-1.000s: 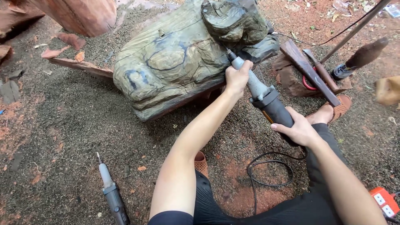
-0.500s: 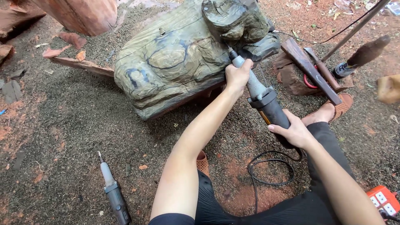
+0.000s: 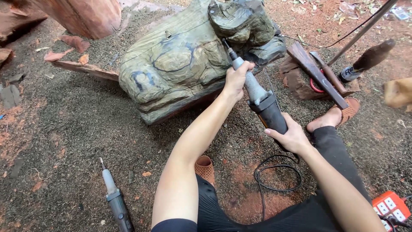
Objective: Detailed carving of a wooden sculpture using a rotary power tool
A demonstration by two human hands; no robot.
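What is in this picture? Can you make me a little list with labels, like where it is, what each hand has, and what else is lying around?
Place: outdoors on ground covered in sawdust
Big thing: grey-green carved wood block
Left hand: grips the front of a power carving tool, tip against the block
Right hand: holds the tool's black rear end
Cord: black cable looping on the ground
Spare tool: second carving tool lying at lower left
Nearby: orange power strip, brush
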